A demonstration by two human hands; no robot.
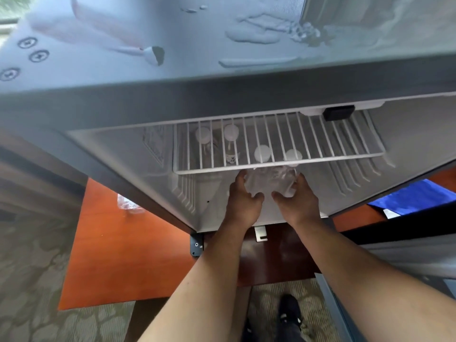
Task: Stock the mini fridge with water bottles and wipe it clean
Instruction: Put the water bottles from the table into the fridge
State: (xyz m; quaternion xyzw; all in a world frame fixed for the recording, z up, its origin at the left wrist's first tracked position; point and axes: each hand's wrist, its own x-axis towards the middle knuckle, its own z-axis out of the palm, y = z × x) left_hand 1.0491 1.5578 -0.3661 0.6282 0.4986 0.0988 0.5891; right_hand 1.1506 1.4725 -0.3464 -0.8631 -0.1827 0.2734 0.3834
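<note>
Floor: patterned carpet lies below the arms, with a dark shoe (pixel 291 309) nearest the camera.
Tabletop (pixel 118 255): orange-brown wood under the fridge, left of and below both hands; a crumpled clear plastic piece (pixel 128 204) sits on it well left of the left hand.
Cloth (pixel 414 197): blue, well right of the right hand, at the fridge's open edge.
Left hand (pixel 243 198): inside the fridge, fingers curled onto the left side of a bottle.
Right hand (pixel 297 198): just beside the left, cupping the same bottle from the right.
Bottle (pixel 270 181): clear plastic, gripped between both hands, just under the front edge of the wire shelf.
Handling: likely heavy when full, thin-walled, slick and easy to dent; best held round the body, low down, and set upright.
Shelf (pixel 278 141): white wire, just beyond the fingertips.
Caps (pixel 262 153): four white tops show through the wires, beyond the hands, so bottles already stand inside.
Fridge (pixel 222 92): grey top fills the far view.
</note>
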